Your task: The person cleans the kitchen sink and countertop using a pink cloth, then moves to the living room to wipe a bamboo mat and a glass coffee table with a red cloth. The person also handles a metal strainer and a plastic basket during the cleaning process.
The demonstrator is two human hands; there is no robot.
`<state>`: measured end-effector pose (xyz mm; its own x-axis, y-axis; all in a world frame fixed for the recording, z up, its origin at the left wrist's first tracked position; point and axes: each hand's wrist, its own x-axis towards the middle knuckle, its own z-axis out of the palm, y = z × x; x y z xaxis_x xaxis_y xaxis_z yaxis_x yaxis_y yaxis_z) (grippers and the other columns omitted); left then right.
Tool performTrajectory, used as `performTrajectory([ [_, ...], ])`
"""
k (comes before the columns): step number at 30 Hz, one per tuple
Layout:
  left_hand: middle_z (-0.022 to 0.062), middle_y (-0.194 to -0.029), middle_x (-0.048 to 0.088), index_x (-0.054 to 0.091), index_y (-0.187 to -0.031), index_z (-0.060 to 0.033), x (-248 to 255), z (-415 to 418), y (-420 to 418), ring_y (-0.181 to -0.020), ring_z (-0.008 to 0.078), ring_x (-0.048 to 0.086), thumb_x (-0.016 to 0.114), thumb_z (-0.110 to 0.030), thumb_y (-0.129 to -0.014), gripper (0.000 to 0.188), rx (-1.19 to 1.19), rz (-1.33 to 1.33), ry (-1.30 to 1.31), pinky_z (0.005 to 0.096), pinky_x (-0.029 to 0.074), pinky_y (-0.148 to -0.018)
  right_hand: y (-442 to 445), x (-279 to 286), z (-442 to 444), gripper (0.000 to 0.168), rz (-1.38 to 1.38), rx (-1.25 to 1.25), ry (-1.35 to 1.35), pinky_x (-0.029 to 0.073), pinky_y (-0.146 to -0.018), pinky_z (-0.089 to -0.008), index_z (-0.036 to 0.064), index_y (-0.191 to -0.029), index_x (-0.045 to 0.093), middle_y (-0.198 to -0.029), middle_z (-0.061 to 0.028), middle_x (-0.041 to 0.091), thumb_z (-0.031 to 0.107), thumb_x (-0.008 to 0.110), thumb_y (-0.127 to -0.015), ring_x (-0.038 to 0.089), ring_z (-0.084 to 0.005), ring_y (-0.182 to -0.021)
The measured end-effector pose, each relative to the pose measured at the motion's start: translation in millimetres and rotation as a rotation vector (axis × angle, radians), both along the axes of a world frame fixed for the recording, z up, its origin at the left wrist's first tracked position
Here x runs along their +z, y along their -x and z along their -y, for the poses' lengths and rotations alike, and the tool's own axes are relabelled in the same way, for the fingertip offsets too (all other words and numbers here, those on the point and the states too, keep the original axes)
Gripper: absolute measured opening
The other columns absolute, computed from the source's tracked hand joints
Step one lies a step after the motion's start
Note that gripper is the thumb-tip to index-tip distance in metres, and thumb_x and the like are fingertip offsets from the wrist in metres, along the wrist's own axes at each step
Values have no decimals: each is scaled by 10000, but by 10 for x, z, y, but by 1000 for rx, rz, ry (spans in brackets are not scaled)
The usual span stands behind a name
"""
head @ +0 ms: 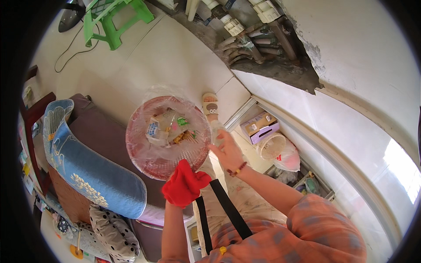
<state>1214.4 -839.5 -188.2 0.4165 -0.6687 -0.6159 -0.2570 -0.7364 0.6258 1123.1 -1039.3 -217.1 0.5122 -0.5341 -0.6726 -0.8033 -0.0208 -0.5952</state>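
Note:
A red cloth covers most of my left hand, which is at the near rim of a round red mesh basket. Clear plastic film lines the basket and stands up past its far rim. Inside lie crumpled clear plastic wrappers with green and blue printing and some yellowish scraps. My right hand, with a beaded bracelet at the wrist, hovers just right of the basket. Its fingers are spread and hold nothing.
Left of the basket is a cushioned seat with a blue floral cover and a dotted pillow. A green plastic stool stands far left. At right are a cardboard box, a small bin and a white bag. Pipes show in a wall opening.

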Motion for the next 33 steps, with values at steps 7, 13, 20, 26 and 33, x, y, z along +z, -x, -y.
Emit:
performTrajectory([
  [7, 81, -915, 660, 557, -1014, -71, 10, -27, 83, -853, 257, 634, 687, -302, -781, 353, 106, -254, -105, 345, 503, -742, -455, 222, 337, 412, 380, 415, 565, 462, -817, -393, 103, -1243, 479, -1177, -131, 535, 246, 587, -873, 587, -309, -897],
  [13, 97, -892, 662, 556, -1052, -37, 161, -85, 187, -802, 259, 638, 752, -335, -709, 496, 8, -3, -17, 329, 504, -715, -20, -184, 266, 281, 295, -258, -76, 457, -671, -297, 58, -1137, 546, -836, -87, 611, 262, 515, -945, 572, -203, -726],
  [20, 82, -836, 649, 586, -1021, -34, 83, -205, 331, -722, 252, 628, 723, -381, -753, 459, 184, -319, 98, 306, 504, -658, 450, -378, 143, 243, 227, -759, -380, 403, -608, -189, 42, -932, 643, -793, 54, 588, 270, 561, -943, 486, -31, -707],
  [26, 81, -824, 645, 590, -1030, -16, 139, 63, 520, -662, 252, 619, 699, -408, -767, 485, -268, 279, 245, 316, 505, -605, 878, -695, 27, 176, 266, -792, -484, 398, -568, -183, 56, -862, 621, -756, 37, 585, 218, 587, -922, 500, -35, -650],
  [33, 80, -820, 644, 587, -1044, -10, -136, 351, 928, -646, 250, 615, 690, -397, -770, 486, -278, 480, 223, 319, 502, -585, 1691, -961, 127, 220, -148, -532, -591, 491, -594, -237, 51, -946, 631, -800, -17, 624, 259, 571, -906, 586, -95, -665],
])
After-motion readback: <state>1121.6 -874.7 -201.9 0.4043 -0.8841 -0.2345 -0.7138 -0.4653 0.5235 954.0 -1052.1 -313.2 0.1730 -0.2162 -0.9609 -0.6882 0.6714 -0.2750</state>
